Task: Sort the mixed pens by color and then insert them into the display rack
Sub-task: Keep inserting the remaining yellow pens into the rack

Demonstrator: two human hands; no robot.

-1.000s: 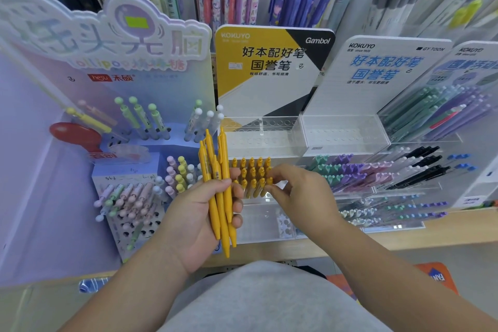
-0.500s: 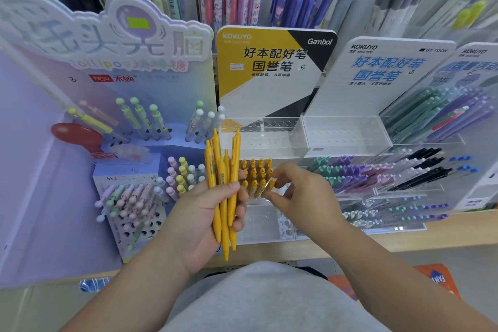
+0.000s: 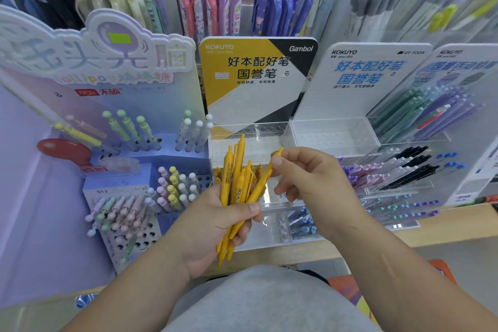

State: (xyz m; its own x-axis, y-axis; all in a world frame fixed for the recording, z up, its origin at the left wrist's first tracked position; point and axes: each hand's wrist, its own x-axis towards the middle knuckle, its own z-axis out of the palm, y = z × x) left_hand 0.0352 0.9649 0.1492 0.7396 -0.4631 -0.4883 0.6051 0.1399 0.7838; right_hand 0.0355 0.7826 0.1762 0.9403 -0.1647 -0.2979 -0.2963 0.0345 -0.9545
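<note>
My left hand [image 3: 213, 226] grips a bundle of several yellow pens [image 3: 234, 186], held upright in front of the clear acrylic display rack [image 3: 269, 129] under the yellow Kokuyo sign. My right hand [image 3: 312, 183] pinches the top of one yellow pen [image 3: 265, 180] that leans out of the bundle to the right. Its lower end is still among the pens in my left hand. More yellow pens [image 3: 217, 173] stand in the rack's middle tier, mostly hidden behind the bundle.
A purple lollipop-pen stand [image 3: 116, 197] with pastel pens is on the left. To the right are a clear box [image 3: 334, 135] and tiers of purple, black and green pens [image 3: 404, 167]. Hanging pen rows fill the back wall. The wooden shelf edge [image 3: 431, 232] runs below.
My right hand left the rack's yellow pens, rose, and took hold of one pen from the bundle. My left hand shifted the bundle slightly right, toward the rack.
</note>
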